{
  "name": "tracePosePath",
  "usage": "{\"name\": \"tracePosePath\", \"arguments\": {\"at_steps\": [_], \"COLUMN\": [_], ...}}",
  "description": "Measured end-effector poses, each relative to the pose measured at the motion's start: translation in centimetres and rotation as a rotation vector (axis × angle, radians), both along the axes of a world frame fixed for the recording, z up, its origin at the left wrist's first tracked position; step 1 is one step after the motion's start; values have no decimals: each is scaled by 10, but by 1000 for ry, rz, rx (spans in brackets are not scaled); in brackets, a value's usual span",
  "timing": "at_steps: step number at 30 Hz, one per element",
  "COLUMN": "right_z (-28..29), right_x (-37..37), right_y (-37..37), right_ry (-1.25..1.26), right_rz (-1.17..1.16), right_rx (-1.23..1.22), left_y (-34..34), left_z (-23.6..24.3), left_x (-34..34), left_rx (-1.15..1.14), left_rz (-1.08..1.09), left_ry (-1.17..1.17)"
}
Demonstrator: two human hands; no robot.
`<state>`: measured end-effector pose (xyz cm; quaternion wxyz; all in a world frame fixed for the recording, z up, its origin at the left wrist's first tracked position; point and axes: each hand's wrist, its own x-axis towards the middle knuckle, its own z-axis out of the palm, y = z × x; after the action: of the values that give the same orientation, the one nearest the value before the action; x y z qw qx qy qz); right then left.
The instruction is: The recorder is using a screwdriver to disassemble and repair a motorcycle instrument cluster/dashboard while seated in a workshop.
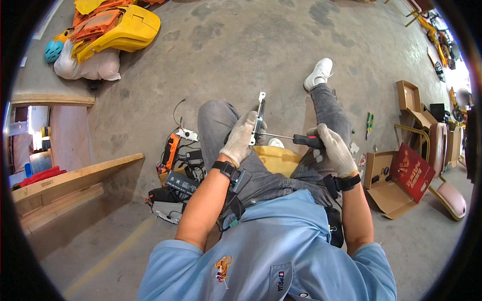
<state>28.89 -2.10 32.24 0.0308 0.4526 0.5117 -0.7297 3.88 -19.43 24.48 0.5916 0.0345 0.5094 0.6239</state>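
Note:
My left hand (242,138), in a pale work glove, is closed around a narrow metal part with mounting tabs (259,119); a silver tab stands out at its far end. The part's exact kind is not clear. In my gloved right hand (335,149) is a screwdriver (307,141) with a black and red handle. Its thin shaft points left, and the tip reaches the side of the metal part near my left fingers. Whether the tip sits in a screw is too small to tell. Both hands are above my lap.
Black boxes with cables (182,181) and an orange device (171,150) lie left of my legs. Green-handled pliers (369,124) rest on the floor at right, beyond an open cardboard box (384,193) and chairs (449,199). Yellow plastic shells (133,30) are piled far left, above a wooden ledge (80,178).

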Motion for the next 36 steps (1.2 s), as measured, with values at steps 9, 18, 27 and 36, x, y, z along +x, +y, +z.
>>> {"name": "tracePosePath", "arguments": {"at_steps": [9,18,27,36], "right_z": [-15,3,-4,-20], "right_x": [4,1,4,24], "right_y": [-5,-5,-11,-1], "right_ry": [308,125,211,263], "right_rz": [-254,-148,-214,-229], "right_rx": [-101,-135,-47,-65], "left_y": [0,0,0,-1], "left_z": [-3,-4,1,2], "left_x": [-2,-2,1,-1], "left_rx": [-43,-13,-42,-17], "left_rz": [-15,2,33,74], "left_ry": [-27,-7,19,-103]}}
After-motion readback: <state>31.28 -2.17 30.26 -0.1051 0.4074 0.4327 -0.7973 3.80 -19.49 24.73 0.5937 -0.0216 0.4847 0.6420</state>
